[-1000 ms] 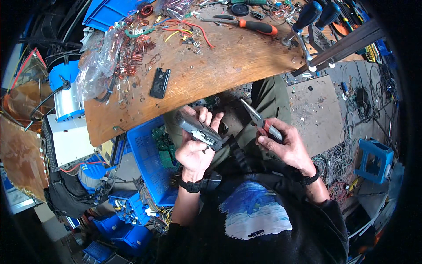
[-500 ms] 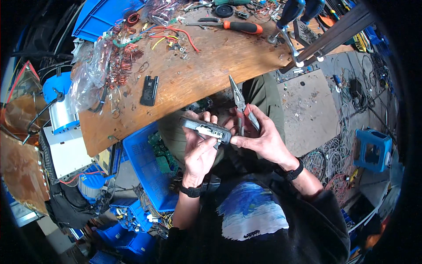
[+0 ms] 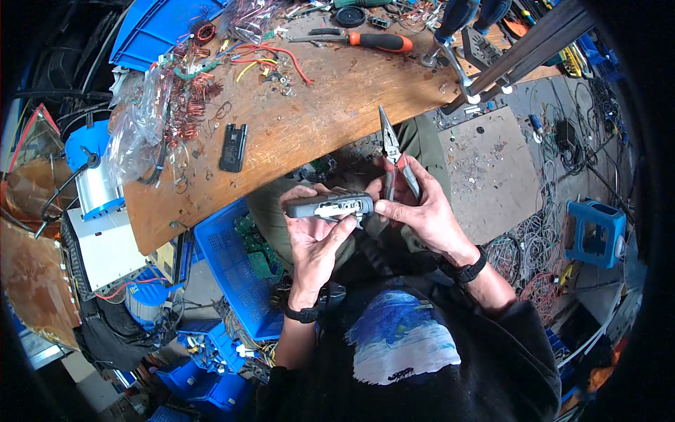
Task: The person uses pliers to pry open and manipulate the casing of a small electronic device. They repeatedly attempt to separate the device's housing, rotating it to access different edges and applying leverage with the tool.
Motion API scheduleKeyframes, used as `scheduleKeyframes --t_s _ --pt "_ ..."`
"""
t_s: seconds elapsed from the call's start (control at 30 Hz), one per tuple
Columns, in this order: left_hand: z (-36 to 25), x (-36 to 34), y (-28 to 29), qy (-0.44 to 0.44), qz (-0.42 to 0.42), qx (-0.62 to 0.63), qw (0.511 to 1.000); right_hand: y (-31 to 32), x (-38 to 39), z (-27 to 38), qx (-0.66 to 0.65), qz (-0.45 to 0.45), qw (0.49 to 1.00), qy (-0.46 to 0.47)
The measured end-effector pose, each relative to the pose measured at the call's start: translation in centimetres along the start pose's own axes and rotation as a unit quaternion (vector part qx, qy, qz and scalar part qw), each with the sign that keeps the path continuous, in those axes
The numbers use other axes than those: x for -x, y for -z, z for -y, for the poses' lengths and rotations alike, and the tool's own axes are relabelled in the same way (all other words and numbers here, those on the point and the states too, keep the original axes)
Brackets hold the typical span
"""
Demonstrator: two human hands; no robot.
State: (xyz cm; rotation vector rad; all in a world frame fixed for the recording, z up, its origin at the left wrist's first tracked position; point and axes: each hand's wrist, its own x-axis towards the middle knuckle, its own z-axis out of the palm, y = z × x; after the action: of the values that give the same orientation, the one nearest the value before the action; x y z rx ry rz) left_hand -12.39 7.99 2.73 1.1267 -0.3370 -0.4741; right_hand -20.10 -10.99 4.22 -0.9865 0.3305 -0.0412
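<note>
My left hand [image 3: 313, 246] is closed round a dark grey, box-shaped handheld device [image 3: 299, 208], held just off the table's front edge. Along the device's near side runs an opening with whitish and metallic parts inside. My right hand [image 3: 432, 221] grips long-nose pliers [image 3: 391, 151] with red and grey handles, their jaws pointing up and away from me. The right thumb lies at the device's right end, close to or touching it; I cannot tell which. On the table, a flat black plastic piece [image 3: 233, 148] lies apart from both hands.
The wooden table [image 3: 316, 119] carries copper coils [image 3: 186, 119], loose wires and an orange-handled screwdriver [image 3: 380, 42]. Metal bars of a clamp [image 3: 520, 53] jut over its right side. Below stands a blue basket [image 3: 239, 281] with green circuit boards. Cables cover the floor at right.
The device has turned from slanting down to the right to nearly level. The pliers have shifted slightly up and right with my right hand.
</note>
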Motion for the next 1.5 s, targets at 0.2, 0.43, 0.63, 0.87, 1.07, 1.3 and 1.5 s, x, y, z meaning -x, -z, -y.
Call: scheduleKeyframes --t_s 0.2,0.43,0.63,0.87,1.07,1.3,1.5 --pt "-0.2 0.9 0.4 0.090 -0.064 0.057 0.992 0.0 -0.2 0.0 -0.007 -0.029 1.000 -0.007" --pt "-0.2 0.6 -0.6 0.068 -0.090 -0.028 0.993 0.7 -0.8 -0.9 -0.040 -0.044 0.998 -0.023" --pt "-0.2 0.4 -0.9 0.049 -0.101 -0.069 0.991 0.4 -0.7 -1.8 -0.001 -0.045 0.998 0.036" --pt "-0.6 0.4 -1.2 0.051 -0.075 -0.059 0.994 0.7 -0.9 -1.3 -0.011 -0.037 0.999 -0.016" --pt "-0.8 0.4 -1.1 0.067 -0.057 -0.061 0.994 1.1 -0.9 -1.4 -0.072 -0.020 0.997 -0.027" --pt "-1.3 0.3 -1.2 0.069 -0.068 -0.065 0.993 0.8 -0.8 -1.5 -0.087 -0.016 0.996 -0.023" --pt "-2.0 0.4 -2.0 0.010 -0.085 -0.144 0.986 0.9 -0.7 -1.6 -0.045 -0.033 0.998 0.024"
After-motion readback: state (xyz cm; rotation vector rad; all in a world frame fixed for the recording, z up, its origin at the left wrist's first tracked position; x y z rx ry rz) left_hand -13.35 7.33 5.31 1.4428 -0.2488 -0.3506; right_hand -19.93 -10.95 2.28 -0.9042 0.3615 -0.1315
